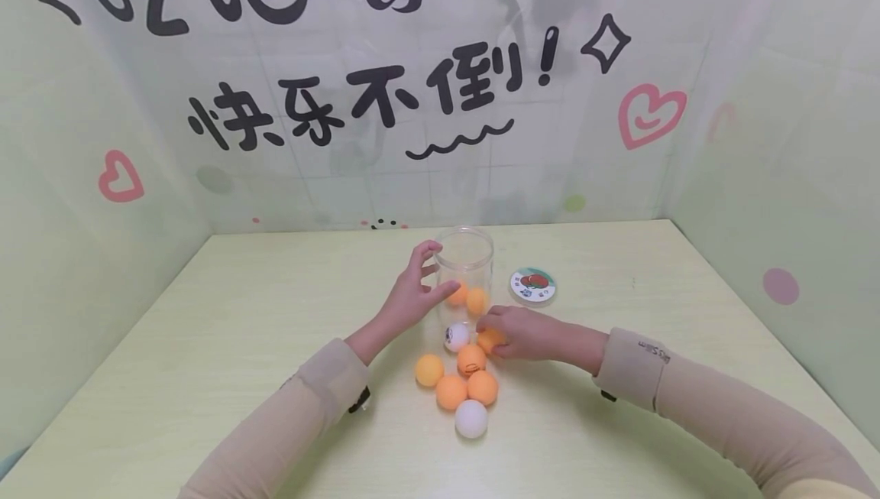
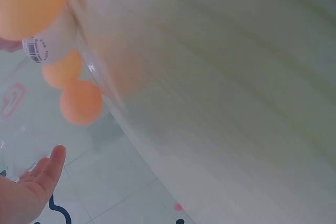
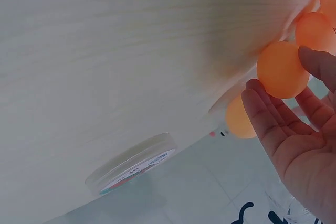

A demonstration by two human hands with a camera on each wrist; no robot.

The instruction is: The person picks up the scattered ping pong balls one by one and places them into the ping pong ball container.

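Observation:
A clear jar [image 1: 470, 262] stands on the table with two orange table tennis balls [image 1: 477, 302] at its bottom. My left hand [image 1: 419, 285] is around the jar's left side, fingers at the rim and thumb across its front. Beside the jar's lower right, my right hand [image 1: 525, 332] pinches an orange ball [image 3: 281, 69] between thumb and fingertips. Loose in front of the jar lie a printed white ball [image 1: 457, 337], several orange balls [image 1: 451, 392] and a plain white ball [image 1: 470, 419]. Only part of the jar shows faintly in the left wrist view.
A round lid [image 1: 532, 286] with a red picture lies flat to the right of the jar. The pale wooden table [image 1: 275, 293] is bordered by a printed curtain [image 1: 330, 178] at the back and the sides.

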